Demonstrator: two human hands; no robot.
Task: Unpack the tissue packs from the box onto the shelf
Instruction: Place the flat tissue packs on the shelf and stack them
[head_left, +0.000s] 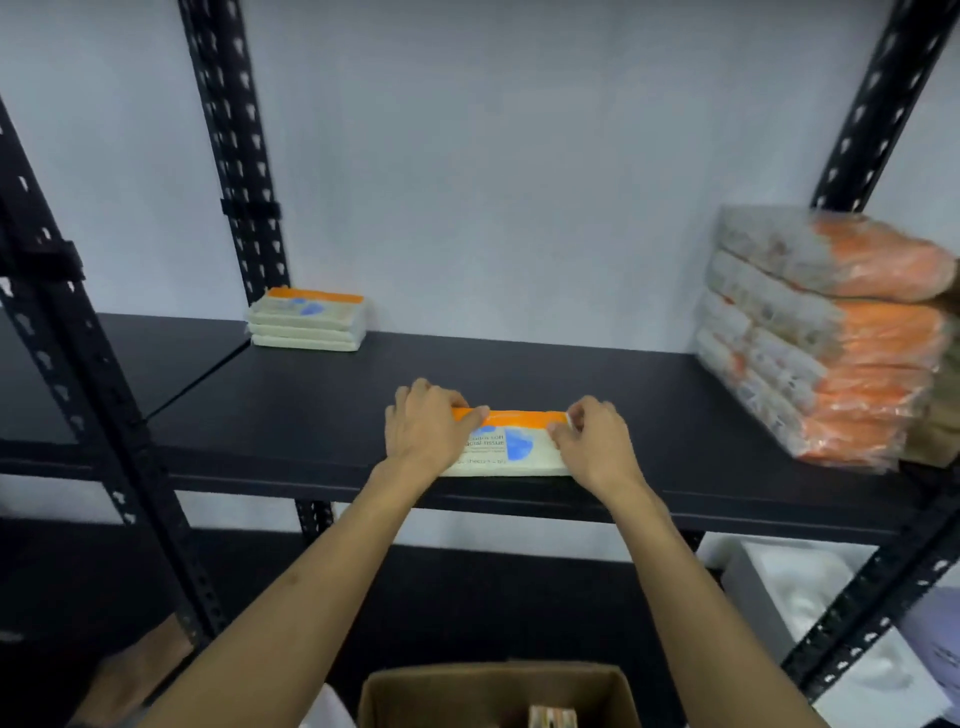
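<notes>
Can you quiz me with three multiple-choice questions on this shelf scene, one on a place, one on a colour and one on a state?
1. Where does the small stack of white tissue packs sit on the black metal shelf?
A. back left
B. front right
C. on the floor

2. What colour is the top band of the flat white tissue pack between the hands?
A. green
B. orange
C. purple

3. What state is the brown cardboard box in?
A. taped shut
C. crushed flat
B. open

Answers: 1 A, it lies by the rear left post. 2 B, an orange strip runs along its far edge. 3 B, its top is open, showing contents.
</notes>
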